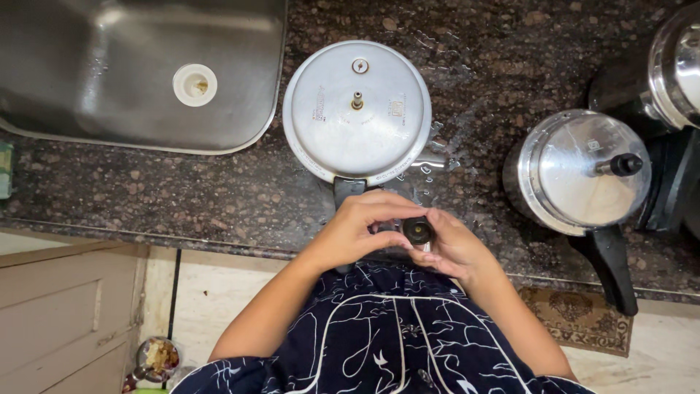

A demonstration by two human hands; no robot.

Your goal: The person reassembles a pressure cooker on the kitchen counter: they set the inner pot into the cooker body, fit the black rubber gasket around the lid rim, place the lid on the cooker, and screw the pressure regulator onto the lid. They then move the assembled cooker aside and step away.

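A steel pressure cooker (357, 109) with its lid on stands on the wet granite counter, its black handle pointing toward me. Both my hands meet just in front of that handle. My right hand (456, 248) holds a small round black pressure weight (418, 231) between its fingers. My left hand (357, 230) curls over from the left, with fingertips touching the same weight from above and the side. The lid's vent pin (356, 100) stands bare at the centre.
A steel sink (138, 69) with a white drain lies at the upper left. A second pressure cooker (580, 171) with a black handle sits at right, with another steel pot (678, 66) behind it. The counter edge (182, 241) runs below; a patterned mat (583, 317) lies on the floor.
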